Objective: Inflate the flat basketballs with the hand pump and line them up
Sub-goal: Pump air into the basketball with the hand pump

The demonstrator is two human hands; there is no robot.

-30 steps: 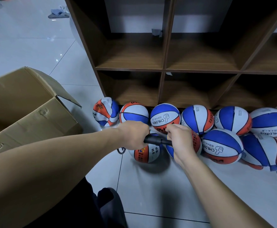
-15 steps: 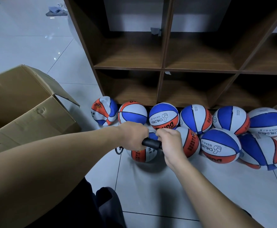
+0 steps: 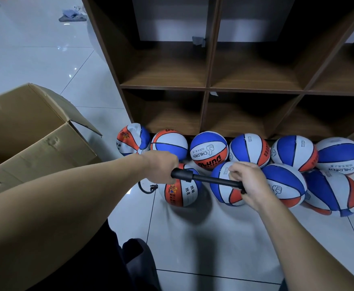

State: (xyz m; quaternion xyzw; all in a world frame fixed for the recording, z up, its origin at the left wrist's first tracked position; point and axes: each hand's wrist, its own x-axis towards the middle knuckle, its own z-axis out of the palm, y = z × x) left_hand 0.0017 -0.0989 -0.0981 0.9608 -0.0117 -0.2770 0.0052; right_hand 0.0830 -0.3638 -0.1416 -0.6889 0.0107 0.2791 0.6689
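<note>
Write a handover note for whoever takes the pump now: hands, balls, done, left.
Left hand grips the pump barrel; right hand grips its handle, rod drawn out.
A hose loops below the left hand beside the front-left ball; its connection is hidden.
Six balls, from to, line the foot of the shelf; four sit in front. Far-left and front-right look wrinkled, underfilled.
Left: finish pumping, top up soft ones, check the box, straighten the lines.
</note>
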